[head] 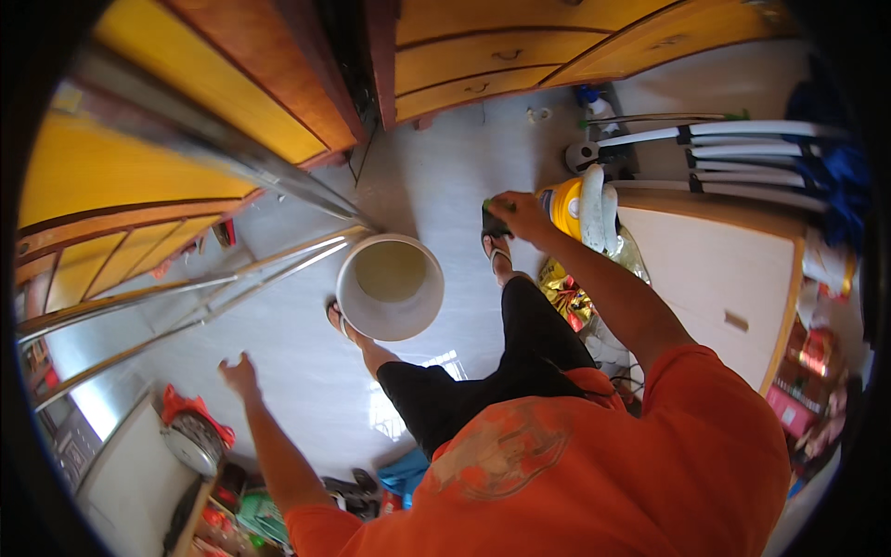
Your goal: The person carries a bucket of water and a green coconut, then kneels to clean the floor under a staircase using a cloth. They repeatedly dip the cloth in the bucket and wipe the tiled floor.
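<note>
My right hand [527, 221] is raised over the floor near my right foot, its fingers closed around a small dark object with green parts [495, 217]; what it is cannot be made out. My left hand [241, 378] hangs out to the left with its fingers apart and nothing in it. Between the two hands, beside my left foot, a white plastic bucket [433, 306] stands upright on the tiled floor. Its inside looks yellowish-grey at the bottom; whether that is liquid is unclear.
Stainless steel poles [278, 177] slant down at the left, close to the bucket. Wooden cabinets [473, 59] line the far side. Right of my right hand are a yellow tub [562, 206], long pale gourds [593, 209] and a white-topped table [703, 278]. A metal pot [191, 445] sits lower left.
</note>
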{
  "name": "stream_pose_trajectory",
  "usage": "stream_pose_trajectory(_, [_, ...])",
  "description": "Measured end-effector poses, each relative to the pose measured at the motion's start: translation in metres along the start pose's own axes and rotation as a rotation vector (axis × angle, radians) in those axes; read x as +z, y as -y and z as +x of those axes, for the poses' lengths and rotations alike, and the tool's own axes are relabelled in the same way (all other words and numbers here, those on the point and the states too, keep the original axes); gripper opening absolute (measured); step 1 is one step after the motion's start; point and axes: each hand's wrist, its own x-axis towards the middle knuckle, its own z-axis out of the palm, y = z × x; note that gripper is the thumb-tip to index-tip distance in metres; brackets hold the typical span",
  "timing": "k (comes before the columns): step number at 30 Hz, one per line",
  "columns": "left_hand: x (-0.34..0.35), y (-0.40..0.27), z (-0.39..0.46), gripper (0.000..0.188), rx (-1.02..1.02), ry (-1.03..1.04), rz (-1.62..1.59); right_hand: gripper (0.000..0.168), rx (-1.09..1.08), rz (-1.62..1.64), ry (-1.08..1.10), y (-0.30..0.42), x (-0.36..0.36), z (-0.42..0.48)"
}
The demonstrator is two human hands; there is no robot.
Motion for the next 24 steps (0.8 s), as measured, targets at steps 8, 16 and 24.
stream_pose_trajectory(8, [0.114, -0.176, -0.197, 0.067, 0.498, 0.355, -0.051, 0.026, -0.234, -0.387, 0.065, -0.107, -0.015, 0.094])
stream_pose_trajectory(16, [0.157, -0.217, -0.171, 0.067, 0.582, 0.413, 0.101, 0.029, 0.170, 0.187, 0.353, -0.166, 0.048, 0.175])
stream_pose_trajectory(24, [0.172, -0.226, -0.141, 0.037, 0.646, 0.357, -0.081, 0.026, -0.347, 0.166, 0.256, -0.120, 0.165, 0.317])
